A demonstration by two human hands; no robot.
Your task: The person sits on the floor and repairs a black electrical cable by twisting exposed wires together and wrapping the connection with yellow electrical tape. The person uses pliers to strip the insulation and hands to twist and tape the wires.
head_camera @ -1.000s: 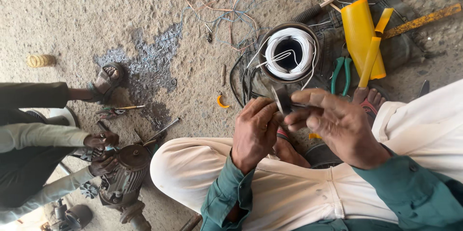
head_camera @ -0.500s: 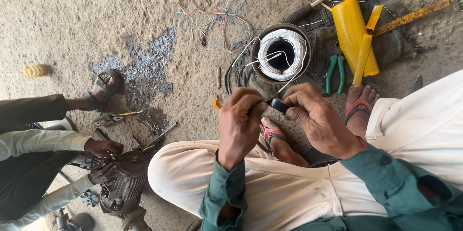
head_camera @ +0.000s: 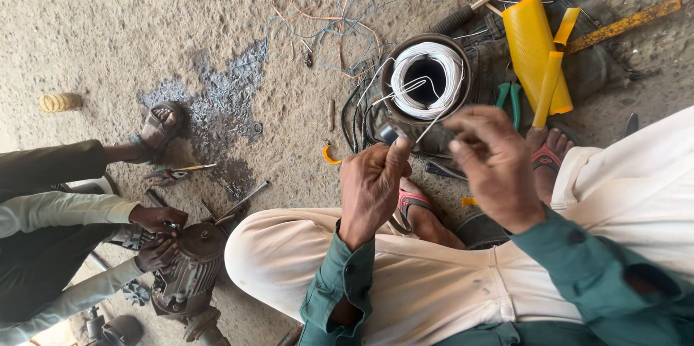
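Left hand [head_camera: 372, 183] is closed, fingers clamped on a small dark metal tool [head_camera: 390, 133] whose kind cannot be told. Right hand [head_camera: 495, 165] has thumb and fingertips pinched on a thin white insulated wire [head_camera: 426, 127]. The wire runs up to a white wire coil in a round dark container [head_camera: 425, 78] on the concrete floor [head_camera: 108, 20], just beyond the knees. Judged light, springy and slippery; best gripped close to the free end. Another person's hands [head_camera: 155, 234] rest on a rusty electric motor [head_camera: 189, 266] at the floor's lower left.
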